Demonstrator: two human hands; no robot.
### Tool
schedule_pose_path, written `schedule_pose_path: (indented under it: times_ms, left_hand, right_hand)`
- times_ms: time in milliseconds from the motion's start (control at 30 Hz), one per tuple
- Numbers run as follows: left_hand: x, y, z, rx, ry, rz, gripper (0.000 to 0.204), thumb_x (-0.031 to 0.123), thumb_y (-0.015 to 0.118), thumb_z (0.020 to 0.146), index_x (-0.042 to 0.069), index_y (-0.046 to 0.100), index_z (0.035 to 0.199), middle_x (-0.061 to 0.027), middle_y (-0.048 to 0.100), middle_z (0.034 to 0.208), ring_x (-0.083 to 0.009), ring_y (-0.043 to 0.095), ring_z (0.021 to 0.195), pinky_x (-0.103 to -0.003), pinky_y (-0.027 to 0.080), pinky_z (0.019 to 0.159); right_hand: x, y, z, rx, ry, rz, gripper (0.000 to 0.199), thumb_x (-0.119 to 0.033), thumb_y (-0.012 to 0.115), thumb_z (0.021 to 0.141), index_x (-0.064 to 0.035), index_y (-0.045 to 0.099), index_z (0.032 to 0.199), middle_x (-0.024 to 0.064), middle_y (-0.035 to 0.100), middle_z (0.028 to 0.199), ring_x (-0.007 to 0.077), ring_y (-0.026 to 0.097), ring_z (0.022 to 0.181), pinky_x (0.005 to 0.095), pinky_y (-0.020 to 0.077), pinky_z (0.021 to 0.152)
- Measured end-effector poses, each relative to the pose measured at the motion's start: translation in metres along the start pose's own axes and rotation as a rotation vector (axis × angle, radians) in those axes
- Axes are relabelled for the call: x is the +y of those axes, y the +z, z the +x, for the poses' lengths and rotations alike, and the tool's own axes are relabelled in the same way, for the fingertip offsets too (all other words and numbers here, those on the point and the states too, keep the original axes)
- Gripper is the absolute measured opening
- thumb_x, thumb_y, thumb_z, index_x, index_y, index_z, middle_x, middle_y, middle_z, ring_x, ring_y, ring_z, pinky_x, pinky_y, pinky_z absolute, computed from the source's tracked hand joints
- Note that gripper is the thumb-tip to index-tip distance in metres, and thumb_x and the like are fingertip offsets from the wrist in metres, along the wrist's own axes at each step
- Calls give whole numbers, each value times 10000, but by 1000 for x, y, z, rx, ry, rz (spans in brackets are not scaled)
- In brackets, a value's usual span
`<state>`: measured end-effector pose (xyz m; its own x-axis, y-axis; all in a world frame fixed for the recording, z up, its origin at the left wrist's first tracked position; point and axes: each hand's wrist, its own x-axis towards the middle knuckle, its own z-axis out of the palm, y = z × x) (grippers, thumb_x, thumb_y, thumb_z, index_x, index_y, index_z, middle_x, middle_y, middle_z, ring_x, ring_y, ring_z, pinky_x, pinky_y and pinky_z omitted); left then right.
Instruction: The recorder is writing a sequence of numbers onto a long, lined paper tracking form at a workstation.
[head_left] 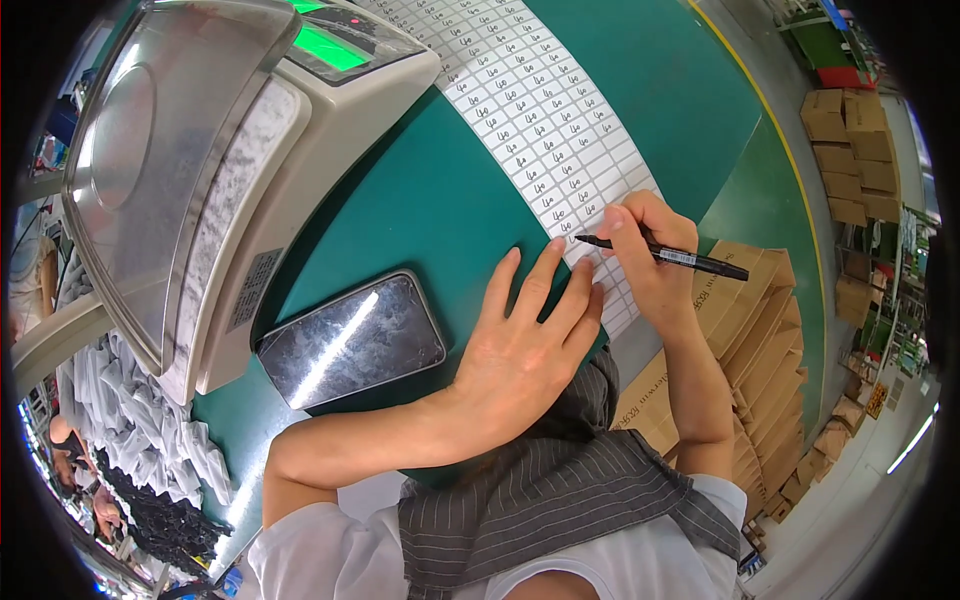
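Observation:
A long white sheet of labels (546,128) runs across the green table, its small boxes mostly filled with handwritten marks. My right hand (655,262) grips a black marker pen (705,263), whose tip points left at a box near the sheet's lower end. Flat beside it lies my left hand (535,345), fingers spread, the fingertips touching the sheet's left edge. To the left of that hand rests a smartphone (352,340) with a dark screen that reflects a bright streak of light.
A weighing scale (330,110) with a green display and a clear cover stands at the upper left. Grey-white pieces of material (135,410) pile up at the left, above a black heap (165,515). Flattened cardboard boxes (750,340) stack at right; more cartons (850,145) stand beyond.

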<state>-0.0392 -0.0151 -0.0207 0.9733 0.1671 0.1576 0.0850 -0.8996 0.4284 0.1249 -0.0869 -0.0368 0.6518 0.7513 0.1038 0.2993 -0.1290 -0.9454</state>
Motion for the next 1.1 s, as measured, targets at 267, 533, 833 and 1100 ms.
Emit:
schedule_pose_path:
  times_ms: [267, 533, 833, 1100]
  left_hand:
    - [0, 1, 0, -6, 3, 12, 355, 143, 632, 797, 61, 622, 1143, -116, 538, 1277, -336, 427, 1272, -539, 302, 1046]
    - [0, 3, 0, 6, 1, 11, 363, 134, 630, 792, 57, 617, 1147, -118, 537, 1280, -341, 433, 1265, -543, 306, 1042]
    - [0, -2, 1, -33, 12, 8, 370, 129, 634, 796, 55, 611, 1158, -124, 532, 1289, -351, 431, 1266, -549, 307, 1039]
    - [0, -3, 2, -45, 4, 8, 395, 140, 661, 782, 61, 605, 1165, -122, 524, 1295, -348, 432, 1265, -547, 316, 1037]
  right_hand:
    - [-1, -1, 1, -9, 30, -3, 220, -73, 618, 883, 9, 532, 698, 26, 521, 552, 55, 416, 501, 248, 341, 459]
    - [-1, -3, 1, -61, 24, -88, 223, -86, 607, 897, 11, 546, 706, 27, 569, 576, 42, 461, 524, 231, 365, 473]
    - [4, -18, 8, 16, 68, 1, 220, -101, 604, 907, 3, 582, 716, -6, 578, 602, 18, 477, 561, 196, 345, 489]
    - [5, -15, 9, 7, 78, -15, 219, -88, 618, 897, 5, 571, 704, -5, 591, 606, 14, 455, 553, 201, 338, 485]
